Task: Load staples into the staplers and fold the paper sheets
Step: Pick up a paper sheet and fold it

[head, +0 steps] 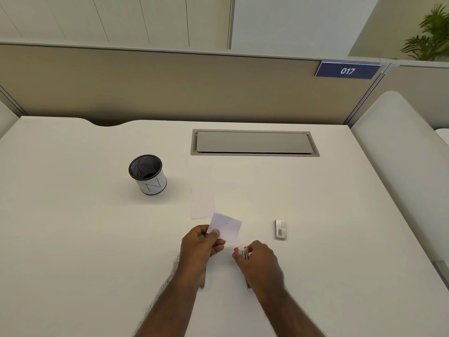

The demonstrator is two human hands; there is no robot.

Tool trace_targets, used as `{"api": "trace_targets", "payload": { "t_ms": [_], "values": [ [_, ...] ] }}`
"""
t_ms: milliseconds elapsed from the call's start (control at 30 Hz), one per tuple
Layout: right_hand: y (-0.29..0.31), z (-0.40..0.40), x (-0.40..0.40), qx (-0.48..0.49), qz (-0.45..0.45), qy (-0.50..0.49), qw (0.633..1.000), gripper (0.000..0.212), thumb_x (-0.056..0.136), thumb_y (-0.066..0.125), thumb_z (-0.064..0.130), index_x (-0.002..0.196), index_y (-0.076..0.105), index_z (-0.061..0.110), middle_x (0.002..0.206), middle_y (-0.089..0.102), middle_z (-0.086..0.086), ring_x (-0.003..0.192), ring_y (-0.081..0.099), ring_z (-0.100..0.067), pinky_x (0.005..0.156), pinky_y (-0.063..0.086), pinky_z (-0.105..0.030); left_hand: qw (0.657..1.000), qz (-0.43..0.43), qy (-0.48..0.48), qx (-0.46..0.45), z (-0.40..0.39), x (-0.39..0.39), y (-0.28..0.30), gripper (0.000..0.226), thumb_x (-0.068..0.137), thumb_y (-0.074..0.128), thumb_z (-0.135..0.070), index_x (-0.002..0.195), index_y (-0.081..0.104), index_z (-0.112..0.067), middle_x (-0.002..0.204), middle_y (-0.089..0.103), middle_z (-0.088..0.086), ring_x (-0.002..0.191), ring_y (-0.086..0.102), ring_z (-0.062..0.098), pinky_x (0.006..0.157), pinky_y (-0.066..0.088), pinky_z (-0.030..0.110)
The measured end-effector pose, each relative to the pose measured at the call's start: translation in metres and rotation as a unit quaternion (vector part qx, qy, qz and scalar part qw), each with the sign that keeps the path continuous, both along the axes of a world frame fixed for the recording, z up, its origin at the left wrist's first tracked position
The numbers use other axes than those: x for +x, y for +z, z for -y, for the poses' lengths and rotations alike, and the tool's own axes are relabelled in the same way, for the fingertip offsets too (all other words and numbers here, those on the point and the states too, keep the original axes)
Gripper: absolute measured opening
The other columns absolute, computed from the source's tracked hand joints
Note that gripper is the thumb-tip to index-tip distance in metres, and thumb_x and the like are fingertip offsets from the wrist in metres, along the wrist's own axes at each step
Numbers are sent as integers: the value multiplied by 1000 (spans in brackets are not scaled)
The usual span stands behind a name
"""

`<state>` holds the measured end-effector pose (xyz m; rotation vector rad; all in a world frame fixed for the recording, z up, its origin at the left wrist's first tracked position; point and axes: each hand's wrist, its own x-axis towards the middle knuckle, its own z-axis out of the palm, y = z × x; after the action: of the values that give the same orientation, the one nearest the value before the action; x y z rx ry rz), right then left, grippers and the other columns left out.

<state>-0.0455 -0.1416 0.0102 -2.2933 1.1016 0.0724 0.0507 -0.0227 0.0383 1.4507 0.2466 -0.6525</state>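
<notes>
My left hand (200,246) pinches a small folded white paper (227,227) by its lower left corner and holds it above the desk; a short staple mark shows near its middle. My right hand (258,260) grips a small pink stapler (243,252), its nose pointing left toward the paper, about a hand's width below it. A second white sheet (202,205) lies flat on the desk just behind the held paper. A small box of staples (280,229) lies to the right of both hands.
A black mesh pen cup (147,175) with a white wrap stands at the left middle of the white desk (85,239). A grey cable hatch (254,142) is set into the desk at the back. A beige partition closes off the far edge.
</notes>
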Motion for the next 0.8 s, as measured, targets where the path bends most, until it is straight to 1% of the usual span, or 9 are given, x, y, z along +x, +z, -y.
{"api": "trace_targets", "payload": {
  "t_ms": [100,200,300,367,400,467,533,633,800],
  "values": [
    [-7,-3,2,-15,-24,15,999,40,83,55,62,93,53,23,94,60,2,86,61,-18,69,47,-29,998,-39,12,-52,0,0,4,9,90,64,-3,97,67,2,81,72,16,73,69,23,69,61,32],
    [-7,-3,2,-6,-47,21,999,46,81,54,66,98,51,23,97,60,2,89,62,-19,73,51,-31,992,-69,21,-102,-1,-2,10,11,90,64,-1,100,66,2,80,74,17,73,71,24,66,61,29],
    [6,0,-1,-39,-59,14,997,53,80,51,71,111,51,27,105,62,6,98,63,-20,77,46,-30,987,-77,22,-137,-1,-3,18,14,90,63,-1,103,66,3,82,73,19,73,71,25,66,60,29],
    [27,7,1,-19,0,-22,1000,45,86,44,69,112,53,33,102,65,11,96,65,-17,79,48,-31,985,-70,19,-156,-2,-1,29,15,90,62,-1,104,65,4,82,73,19,72,70,24,66,60,29],
    [42,10,4,44,66,-45,996,40,90,41,65,108,57,33,97,67,10,89,67,-14,77,51,-32,984,-65,16,-165,-3,0,35,15,90,62,-1,104,65,4,82,72,19,72,70,24,65,60,28],
    [79,13,12,220,213,-73,949,30,94,44,56,102,63,33,95,69,8,79,67,-8,65,55,-31,982,-50,9,-181,-4,1,52,15,90,62,-1,104,66,3,84,72,19,72,70,23,65,59,28],
    [115,12,20,299,282,-32,911,26,92,53,48,107,67,32,98,72,8,82,68,-6,60,55,-24,981,-29,-2,-194,-5,1,72,16,91,62,-2,105,66,2,86,72,20,74,71,23,66,59,28],
    [158,7,27,308,332,15,891,19,89,67,30,106,71,24,96,75,6,81,70,-9,62,55,-22,977,7,-28,-212,-7,-2,102,18,91,63,-5,108,66,0,92,73,22,78,71,25,69,60,30],
    [206,1,29,315,387,-2,867,11,88,69,19,97,74,15,87,76,-3,75,72,-16,61,54,-24,973,93,-63,-200,-13,-4,155,19,91,64,-12,109,66,-9,92,74,15,81,72,24,69,58,30]
  ]
}}
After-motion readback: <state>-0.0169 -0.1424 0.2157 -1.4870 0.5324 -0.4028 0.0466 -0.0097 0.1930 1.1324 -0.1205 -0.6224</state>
